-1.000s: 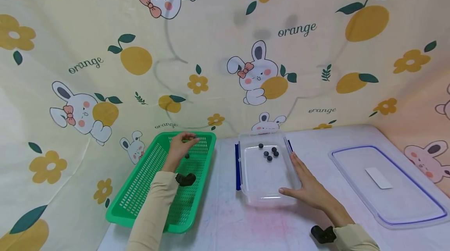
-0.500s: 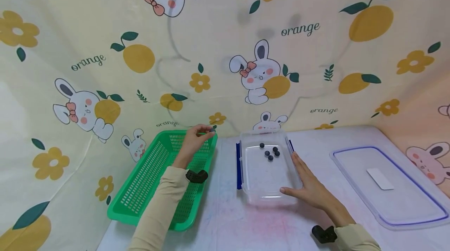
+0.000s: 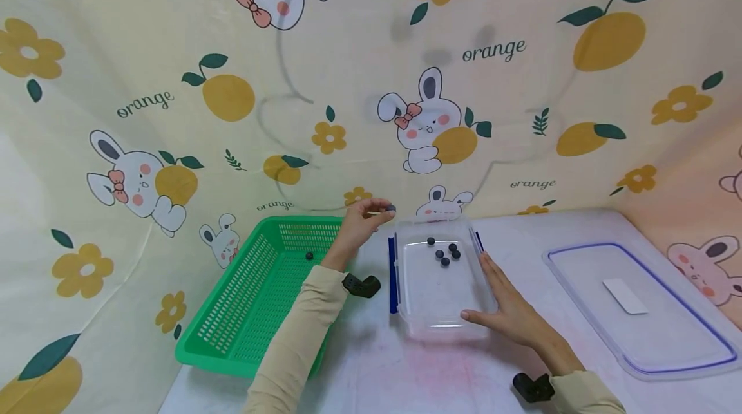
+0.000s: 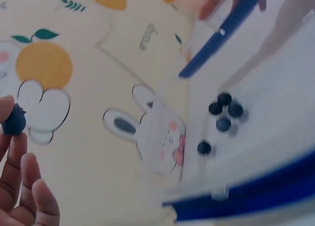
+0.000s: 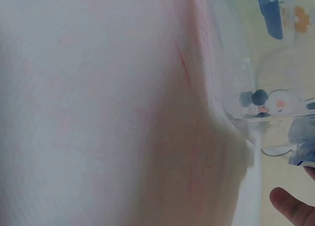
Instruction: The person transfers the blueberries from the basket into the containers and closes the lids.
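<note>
Between the pinching fingers of the left hand sits one round dark-blue berry. Right of those fingers stands a clear rectangular plastic box, touched by the extended fingers of the right hand.

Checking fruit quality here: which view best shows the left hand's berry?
The left wrist view: the berry looks largest there, its crown visible. The head view shows it tiny in the left hand; the right wrist view doesn't show it.
</note>
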Tool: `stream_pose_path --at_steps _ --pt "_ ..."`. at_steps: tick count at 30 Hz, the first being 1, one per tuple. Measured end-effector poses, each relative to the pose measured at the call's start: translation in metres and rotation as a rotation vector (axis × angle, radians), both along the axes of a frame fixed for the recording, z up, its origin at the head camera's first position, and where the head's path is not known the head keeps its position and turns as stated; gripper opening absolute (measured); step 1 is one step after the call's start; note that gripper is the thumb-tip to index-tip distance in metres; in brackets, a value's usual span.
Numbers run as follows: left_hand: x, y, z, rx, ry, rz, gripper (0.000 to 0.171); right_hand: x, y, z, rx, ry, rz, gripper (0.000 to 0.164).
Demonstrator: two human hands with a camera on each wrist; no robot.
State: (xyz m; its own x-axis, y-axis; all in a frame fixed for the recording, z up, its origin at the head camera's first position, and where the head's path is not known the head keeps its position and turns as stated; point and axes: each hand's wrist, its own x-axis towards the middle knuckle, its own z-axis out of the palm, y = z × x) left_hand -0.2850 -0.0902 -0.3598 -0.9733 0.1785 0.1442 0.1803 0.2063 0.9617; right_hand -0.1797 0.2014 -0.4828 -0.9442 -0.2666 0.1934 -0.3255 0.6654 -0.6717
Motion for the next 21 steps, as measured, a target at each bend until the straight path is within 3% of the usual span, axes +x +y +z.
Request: stream_pose_path --at_steps 2,5,12,21 --pt "0.003 0.010 0.004 0.011 -0.023 -0.025 0.025 0.000 0.000 0.000 -0.002 0.000 0.000 0.116" --pt "0.000 0.025 0.001 0.018 -0.041 -0.042 0.025 0.000 0.000 0.000 -0.007 -0.003 -0.002 0.115" --pt "-0.006 0.059 -0.014 0.010 -0.076 -0.018 0.020 0.000 0.001 0.001 -0.004 0.001 -0.002 0.114" --pt "-0.015 0.085 -0.027 0.073 -0.111 0.019 0.019 0.000 -0.001 0.003 -0.015 -0.013 -0.005 0.113"
